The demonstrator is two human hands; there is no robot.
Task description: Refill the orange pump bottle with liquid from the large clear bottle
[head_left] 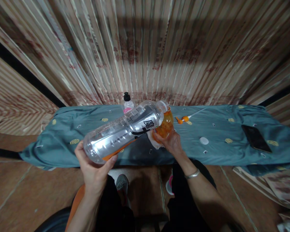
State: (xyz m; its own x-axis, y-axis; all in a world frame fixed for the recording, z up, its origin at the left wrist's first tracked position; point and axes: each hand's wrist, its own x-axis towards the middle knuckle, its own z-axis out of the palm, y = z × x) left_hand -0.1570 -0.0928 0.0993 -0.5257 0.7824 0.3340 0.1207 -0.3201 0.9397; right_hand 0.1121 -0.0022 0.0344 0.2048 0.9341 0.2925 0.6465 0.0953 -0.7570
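My left hand (94,166) is closed around the base of a large clear plastic bottle (123,130) with a silver label. The bottle is tilted, its neck pointing up and to the right. That mouth sits at the top of an orange translucent bottle (168,124), and the two overlap there, so I cannot tell whether they touch. My right hand (172,141) grips the orange bottle near its lower part. Under it lies a white cloth (156,141), partly hidden. An orange spray head (183,120) with a thin clear tube rests on the table to the right.
A green patterned cloth (215,138) covers the narrow table. On it are a white round cap (204,140) and a black phone (256,138) at the right. A small bottle with a black top (127,102) stands behind the large bottle. A pleated curtain (145,48) hangs behind the table.
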